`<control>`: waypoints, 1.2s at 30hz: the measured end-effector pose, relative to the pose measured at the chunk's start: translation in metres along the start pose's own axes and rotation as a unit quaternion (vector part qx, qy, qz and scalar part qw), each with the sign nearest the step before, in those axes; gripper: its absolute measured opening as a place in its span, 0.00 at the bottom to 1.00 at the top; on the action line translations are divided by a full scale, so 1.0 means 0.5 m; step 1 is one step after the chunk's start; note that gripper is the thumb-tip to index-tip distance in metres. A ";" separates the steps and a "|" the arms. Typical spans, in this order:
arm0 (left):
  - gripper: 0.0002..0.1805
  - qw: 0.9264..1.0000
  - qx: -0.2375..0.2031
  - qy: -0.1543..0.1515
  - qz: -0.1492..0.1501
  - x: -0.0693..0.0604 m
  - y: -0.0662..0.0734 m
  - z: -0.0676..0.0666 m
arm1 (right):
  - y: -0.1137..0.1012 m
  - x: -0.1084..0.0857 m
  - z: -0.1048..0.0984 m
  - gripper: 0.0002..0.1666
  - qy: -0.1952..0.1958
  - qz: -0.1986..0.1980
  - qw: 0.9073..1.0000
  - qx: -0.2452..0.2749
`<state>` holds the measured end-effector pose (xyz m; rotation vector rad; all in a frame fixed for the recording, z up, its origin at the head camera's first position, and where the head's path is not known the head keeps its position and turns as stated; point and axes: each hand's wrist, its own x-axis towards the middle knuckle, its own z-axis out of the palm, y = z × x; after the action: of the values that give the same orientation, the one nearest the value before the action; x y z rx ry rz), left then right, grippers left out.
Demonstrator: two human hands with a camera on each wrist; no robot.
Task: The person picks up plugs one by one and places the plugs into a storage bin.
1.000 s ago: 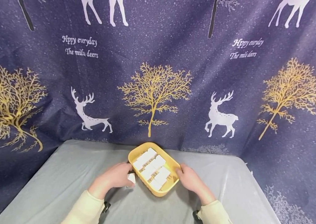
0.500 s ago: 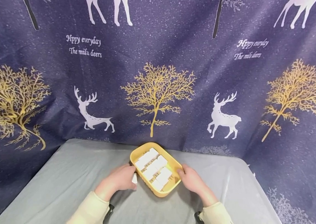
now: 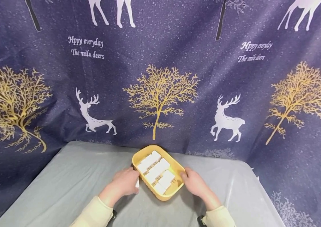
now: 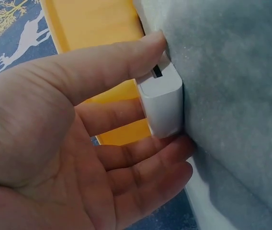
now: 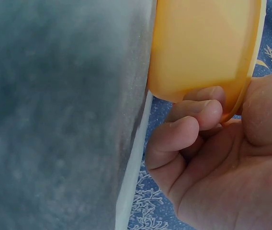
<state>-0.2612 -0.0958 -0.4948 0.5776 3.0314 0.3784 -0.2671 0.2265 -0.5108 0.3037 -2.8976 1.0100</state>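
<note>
My left hand (image 3: 125, 182) is beside the left wall of a yellow plastic bin (image 3: 162, 198). It holds a white USB charger (image 4: 163, 105) between the thumb and the fingers, low by the table; the charger's port end shows a dark slot under the thumb. In the head view the hand hides most of that charger. Inside the bin lie several more white chargers (image 3: 156, 170) in slanted rows, some with metal prongs visible. On the bin's right side, my right hand (image 3: 194, 182) grips the rim, its thumb over the edge and fingers curled against the outer wall.
A grey covered table (image 3: 78, 176) carries the bin near its back edge. Behind it hangs a dark blue curtain (image 3: 177, 104) printed with gold trees and white deer.
My left hand has turned and drawn slightly closer to the bin, its fingers coming around the charger and covering more of it. My right hand keeps its grip on the rim.
</note>
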 end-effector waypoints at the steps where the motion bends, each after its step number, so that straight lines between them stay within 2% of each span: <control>1: 0.20 1.000 0.001 0.000 0.001 0.000 -0.001 0.002 | 0.001 0.000 0.001 0.08 -0.001 0.001 1.000 0.000; 6: 0.20 1.000 -0.002 0.003 0.016 -0.003 -0.007 0.005 | 0.002 0.000 0.003 0.09 -0.003 0.004 1.000 -0.001; 15: 0.21 0.999 -0.040 -0.007 0.032 -0.008 -0.017 -0.008 | 0.003 0.000 0.004 0.09 -0.002 0.001 1.000 0.002; 24: 0.20 0.996 -0.068 -0.038 0.032 -0.013 -0.024 -0.031 | 0.003 0.003 0.003 0.09 -0.004 0.001 1.000 -0.001; 30: 0.20 0.992 -0.106 -0.056 0.042 -0.015 -0.031 -0.050 | 0.001 0.005 0.001 0.09 -0.004 -0.002 1.000 0.006; 36: 0.20 0.986 -0.146 -0.055 0.063 -0.021 -0.039 -0.069 | 0.000 0.001 0.000 0.10 -0.003 0.003 1.000 0.014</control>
<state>-0.2611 -0.1253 -0.4663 0.7393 2.7693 0.7517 -0.2674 0.2265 -0.5107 0.3003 -2.8940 1.0547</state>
